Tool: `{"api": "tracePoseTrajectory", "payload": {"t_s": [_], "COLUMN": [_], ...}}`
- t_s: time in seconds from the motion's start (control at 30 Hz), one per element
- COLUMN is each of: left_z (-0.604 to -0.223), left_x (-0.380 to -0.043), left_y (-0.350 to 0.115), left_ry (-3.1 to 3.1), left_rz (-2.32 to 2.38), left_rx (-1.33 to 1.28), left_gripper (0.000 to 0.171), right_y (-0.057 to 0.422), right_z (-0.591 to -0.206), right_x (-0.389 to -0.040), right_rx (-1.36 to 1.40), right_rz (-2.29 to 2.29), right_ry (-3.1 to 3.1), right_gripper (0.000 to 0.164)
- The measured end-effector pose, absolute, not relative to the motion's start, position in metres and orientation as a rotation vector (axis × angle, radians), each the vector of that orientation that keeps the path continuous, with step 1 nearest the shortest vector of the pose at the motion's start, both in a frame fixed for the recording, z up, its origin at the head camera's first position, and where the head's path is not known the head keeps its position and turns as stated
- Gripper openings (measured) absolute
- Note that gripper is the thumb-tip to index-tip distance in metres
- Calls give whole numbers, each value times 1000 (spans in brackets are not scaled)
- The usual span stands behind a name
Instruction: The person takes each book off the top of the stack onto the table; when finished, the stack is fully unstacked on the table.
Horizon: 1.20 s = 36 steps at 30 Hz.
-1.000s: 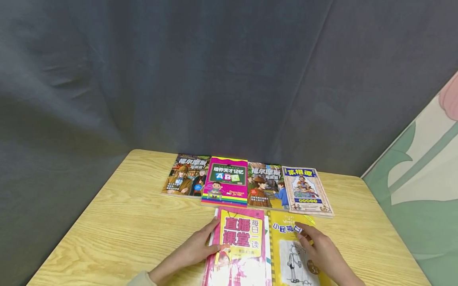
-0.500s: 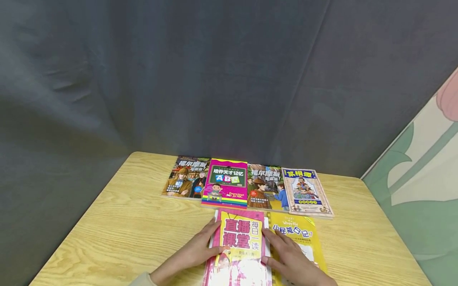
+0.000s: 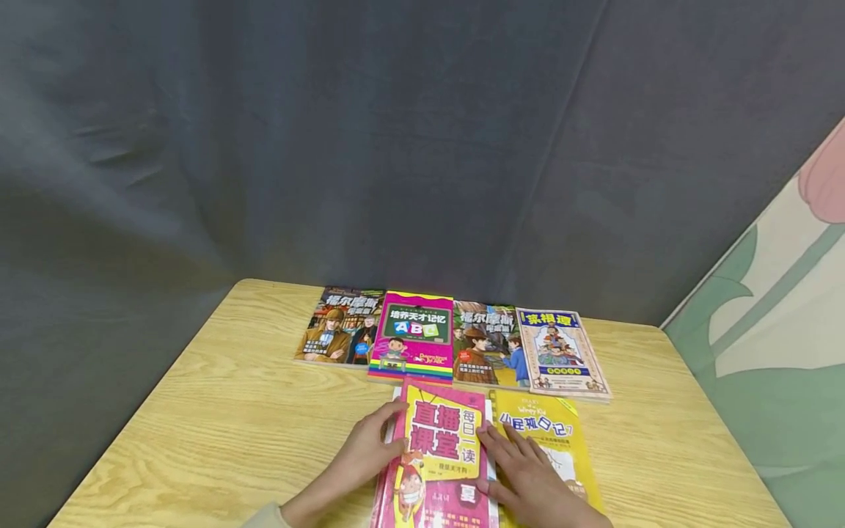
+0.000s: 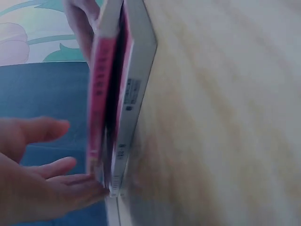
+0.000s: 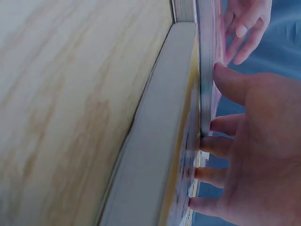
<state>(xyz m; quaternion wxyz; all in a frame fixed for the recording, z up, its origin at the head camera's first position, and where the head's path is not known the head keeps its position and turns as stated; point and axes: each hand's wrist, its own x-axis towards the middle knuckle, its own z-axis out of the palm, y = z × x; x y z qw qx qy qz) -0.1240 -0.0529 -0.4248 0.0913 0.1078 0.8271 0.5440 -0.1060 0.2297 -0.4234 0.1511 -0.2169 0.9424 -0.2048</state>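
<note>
Lying front and centre in the head view is a pink paperback book [image 3: 452, 411] with a yellow panel. My left hand [image 3: 359, 451] grips its left edge, thumb over the cover. At its right edge, my right hand [image 3: 531, 477] holds with thumb and index fingertip, the other fingers spread over a yellow book [image 3: 584, 455]. Beneath the pink book is another book with a pale spine [image 4: 136, 70]. A dark gap parts the two along the spine side in the left wrist view, the pink book tilted a little.
Along the table's back edge a row holds a dark detective book [image 3: 337, 330], a magenta ABC book [image 3: 412, 337], a second detective book [image 3: 485, 345] and a cream book [image 3: 561, 352]. A dark curtain [image 3: 396, 147] hangs behind the wooden table [image 3: 231, 411].
My right hand has moved left from the yellow book's cover to the pink book's right edge. The pink book has tilted and its glare has gone. The left hand stays at the left edge.
</note>
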Motion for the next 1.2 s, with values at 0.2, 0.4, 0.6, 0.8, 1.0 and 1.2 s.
{"api": "tracePoseTrajectory", "payload": {"t_s": [0.2, 0.4, 0.6, 0.8, 1.0, 1.2], "left_z": [-428, -428, -430, -425, -414, -409], "left_x": [-132, -135, -135, -137, -141, -149], "left_y": [-53, -49, -50, -63, -81, -94], "left_ry": [2120, 1800, 1940, 1917, 1848, 1862], "left_rz": [1979, 2053, 1950, 1939, 1972, 2027], "left_rx": [251, 343, 374, 373, 404, 414], "left_gripper": [65, 83, 86, 88, 87, 86], "right_y": [229, 226, 224, 224, 225, 228], "right_z": [-422, -420, -418, -416, -415, -414], "right_x": [-107, -107, -105, -106, -106, -105], "right_rx": [-615, -586, -542, -440, -435, -524], "right_rz": [-575, -643, -689, -729, -743, -736], "right_ry": [2688, 2659, 2658, 2608, 2600, 2626], "right_gripper": [77, 78, 72, 69, 68, 61]}}
